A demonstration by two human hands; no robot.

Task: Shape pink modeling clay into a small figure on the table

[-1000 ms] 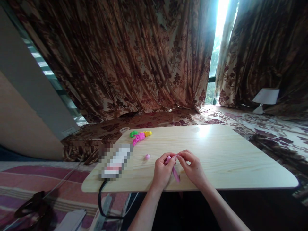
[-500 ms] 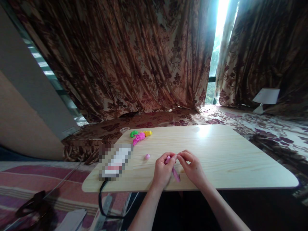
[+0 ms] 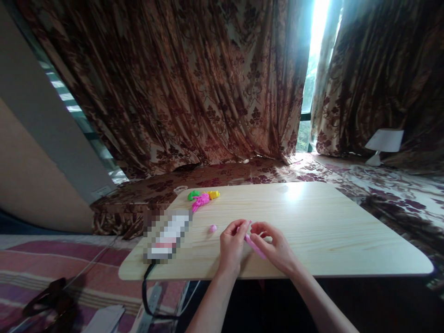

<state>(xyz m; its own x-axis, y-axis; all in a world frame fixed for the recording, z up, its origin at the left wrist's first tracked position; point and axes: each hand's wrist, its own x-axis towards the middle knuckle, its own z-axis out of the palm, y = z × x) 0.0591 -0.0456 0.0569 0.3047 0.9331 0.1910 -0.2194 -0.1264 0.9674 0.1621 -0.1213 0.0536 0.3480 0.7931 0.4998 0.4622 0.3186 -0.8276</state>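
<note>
My left hand is closed in a pinch on a soft-looking pink strip, whose small tip shows above the thumb. The strip's longer end slants down to the right, toward the palm of my right hand. The right fingers are curled, with a gap between forefinger and thumb; the thumb lies by the strip, and I cannot tell whether it touches. A small pink ball rests on the wooden table, left of my left hand.
Green, bright pink and yellow plastic-looking pieces lie at the table's far left. In front of them is a blurred-out pale object with a black cable. A white lamp stands beyond at the right.
My right fingertips have come away from the left ones and spread apart. The pink strip has swung to the right, its lower end now by my right hand.
</note>
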